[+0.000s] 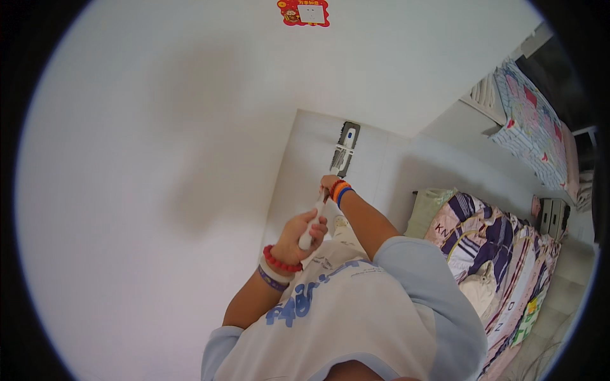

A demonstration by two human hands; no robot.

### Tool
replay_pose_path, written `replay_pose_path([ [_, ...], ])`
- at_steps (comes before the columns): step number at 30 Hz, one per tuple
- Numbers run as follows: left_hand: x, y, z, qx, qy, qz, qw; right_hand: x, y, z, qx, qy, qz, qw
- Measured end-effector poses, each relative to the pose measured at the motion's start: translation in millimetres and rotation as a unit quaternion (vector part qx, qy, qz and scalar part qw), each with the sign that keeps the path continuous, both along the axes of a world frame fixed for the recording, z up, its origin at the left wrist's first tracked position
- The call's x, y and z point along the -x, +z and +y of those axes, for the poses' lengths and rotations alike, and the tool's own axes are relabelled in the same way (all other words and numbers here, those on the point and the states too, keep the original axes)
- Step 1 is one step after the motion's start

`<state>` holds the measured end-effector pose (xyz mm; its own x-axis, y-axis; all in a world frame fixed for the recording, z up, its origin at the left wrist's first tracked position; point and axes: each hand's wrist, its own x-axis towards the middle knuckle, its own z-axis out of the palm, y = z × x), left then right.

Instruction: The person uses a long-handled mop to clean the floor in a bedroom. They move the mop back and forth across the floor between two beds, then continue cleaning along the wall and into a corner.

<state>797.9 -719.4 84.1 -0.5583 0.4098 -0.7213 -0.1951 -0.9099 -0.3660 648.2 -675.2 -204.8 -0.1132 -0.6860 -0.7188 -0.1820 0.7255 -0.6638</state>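
Note:
A flat mop with a white handle runs away from my body, and its head [346, 148] rests on the pale floor near a wall corner. The head has a white plate over a dark grey fringed pad. My left hand [305, 233] is wrapped around the top end of the handle, close to my shirt. Further down, my right hand [330, 183] grips the lower part of the handle just above the head. Red beads and other bands circle my left wrist; red, orange and blue bands circle my right.
A white wall [143, 190] fills the left side. On it is a red decorative sticker [303, 13] bearing writing. To the right stands a bed with a patterned cover [476, 238] and clothes. Beyond are a grey case [553, 218] and another bed's blue-and-pink bedding [536, 121].

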Motion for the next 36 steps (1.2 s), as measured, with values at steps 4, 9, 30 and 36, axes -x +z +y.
replay_pose_path([
  [4, -58.5, 8.5, 7.5, 0.032, -0.008, 0.045, 0.998, -39.9, 24.3, 5.8, 0.003, -0.016, 0.057, 0.998],
  [9, -171.0, 46.8, 16.1, 0.262, -0.169, 0.119, 0.943, -174.7, 45.2, 10.6, 0.076, -0.708, -0.328, 0.62],
  [30, -397.5, 36.9, 92.7, 0.467, -0.459, 0.206, 0.727, -414.8, 108.6, 134.1, -0.056, -0.566, -0.259, 0.781],
  [36, -400.7, 49.8, 104.1, 0.4, -0.32, 0.143, 0.847, -430.0, 109.1, 133.7, 0.056, -0.704, -0.321, 0.631],
])
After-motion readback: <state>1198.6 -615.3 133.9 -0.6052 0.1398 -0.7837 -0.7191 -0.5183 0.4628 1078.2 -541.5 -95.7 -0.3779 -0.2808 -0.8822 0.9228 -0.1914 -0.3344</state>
